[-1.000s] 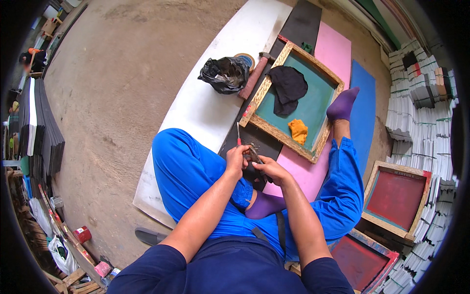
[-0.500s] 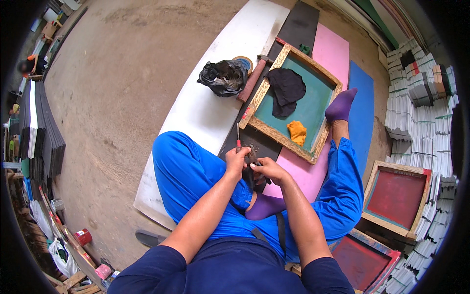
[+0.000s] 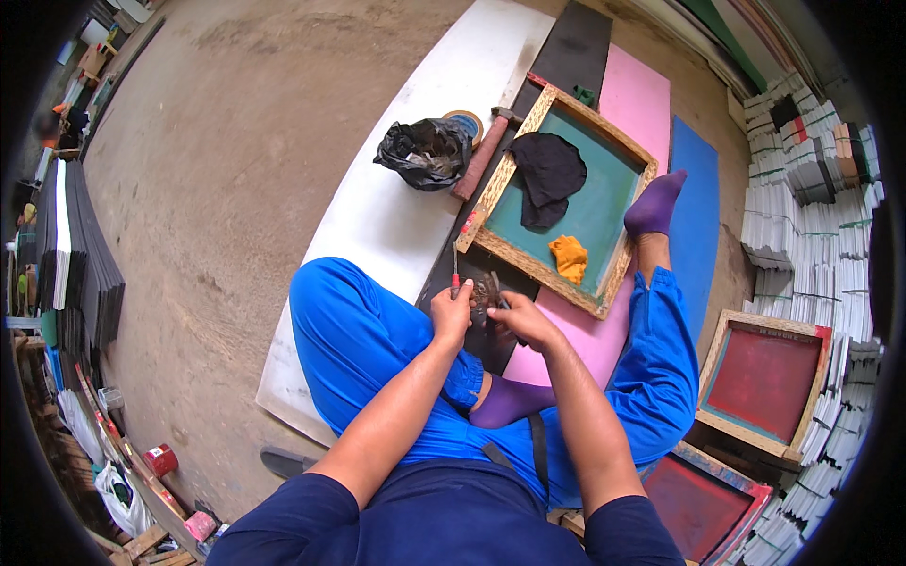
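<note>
Screwdriver (image 3: 456, 281) is held in left hand (image 3: 450, 311), fingers clamped on the red handle, shaft pointed away from the body near the lower left corner of the wooden frame (image 3: 517, 255); contact with the frame cannot be told. Dark tool (image 3: 493, 282) is gripped in right hand (image 3: 528, 322), fingers closed on it, exact kind cannot be told. Both hands are held near each other, well apart from the bag, over the black board (image 3: 491, 347). Dark scraps (image 3: 479, 294) are seen between the hands, partly hidden. Black cloth (image 3: 547, 179) and yellow cloth (image 3: 568, 258) are laid on the frame's green panel (image 3: 604, 170). Hammer (image 3: 481, 158) is placed just left of the frame, next to black bag (image 3: 425, 156), by which tape roll (image 3: 467, 120) is partly covered. White board (image 3: 373, 226) is set on the left, pink board (image 3: 638, 90) and blue board (image 3: 696, 217) on the right. Red screen (image 3: 764, 382) is propped near white stacks (image 3: 812, 245) at far right
</note>
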`<state>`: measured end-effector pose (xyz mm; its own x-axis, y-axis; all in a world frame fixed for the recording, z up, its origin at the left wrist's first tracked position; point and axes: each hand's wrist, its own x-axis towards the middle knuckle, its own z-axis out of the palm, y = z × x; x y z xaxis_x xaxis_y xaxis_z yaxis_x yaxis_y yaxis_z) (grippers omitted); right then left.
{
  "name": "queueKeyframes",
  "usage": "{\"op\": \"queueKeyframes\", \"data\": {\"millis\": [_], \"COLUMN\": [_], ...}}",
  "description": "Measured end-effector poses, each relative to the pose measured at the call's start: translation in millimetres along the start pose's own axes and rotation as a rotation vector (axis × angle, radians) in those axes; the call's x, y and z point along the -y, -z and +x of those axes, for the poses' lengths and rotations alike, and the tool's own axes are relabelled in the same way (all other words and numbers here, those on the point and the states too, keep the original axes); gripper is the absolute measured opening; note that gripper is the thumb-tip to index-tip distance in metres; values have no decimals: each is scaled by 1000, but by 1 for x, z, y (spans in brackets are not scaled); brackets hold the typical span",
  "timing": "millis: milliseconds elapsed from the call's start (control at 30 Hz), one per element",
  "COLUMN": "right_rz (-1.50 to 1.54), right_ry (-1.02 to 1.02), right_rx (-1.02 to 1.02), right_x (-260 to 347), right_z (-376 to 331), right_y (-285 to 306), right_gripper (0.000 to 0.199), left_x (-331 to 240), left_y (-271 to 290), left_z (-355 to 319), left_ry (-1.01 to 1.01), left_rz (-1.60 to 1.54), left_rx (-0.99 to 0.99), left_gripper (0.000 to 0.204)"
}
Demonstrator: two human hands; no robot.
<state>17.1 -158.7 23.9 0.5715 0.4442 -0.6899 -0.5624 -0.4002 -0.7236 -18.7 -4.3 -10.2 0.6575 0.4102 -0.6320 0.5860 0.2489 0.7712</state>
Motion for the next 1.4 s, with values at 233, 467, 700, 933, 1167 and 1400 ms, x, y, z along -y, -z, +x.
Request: {"op": "queueKeyframes", "data": {"millis": [233,467,700,933,1167,1400], "right_rz": [-835,-1039,-1051,-939,-863,-806], "right_ry": [37,-77,-112,-89,-113,-56], "right_rx": [-330,-419,-452,-577,-572,-640], "right_x": [64,91,96,78,63,47], "right_z": [15,20,28,39,50,56], "right_y": [9,-8,-18,-28,-31,-32], "right_gripper": [30,26,28,28,30,31], "left_x": [-5,-7,-14,-13,-7,-7], "left_y": [0,0,-1,-4,-6,-6], "left_z": [-2,-4,-7,-5,0,4], "left_ry": [40,67,92,97,120,125], "left_rz": [-75,-88,-95,-113,-164,-232], "left_rx": [23,35,48,47,50,72], "left_gripper": [31,30,31,30,30,28]}}
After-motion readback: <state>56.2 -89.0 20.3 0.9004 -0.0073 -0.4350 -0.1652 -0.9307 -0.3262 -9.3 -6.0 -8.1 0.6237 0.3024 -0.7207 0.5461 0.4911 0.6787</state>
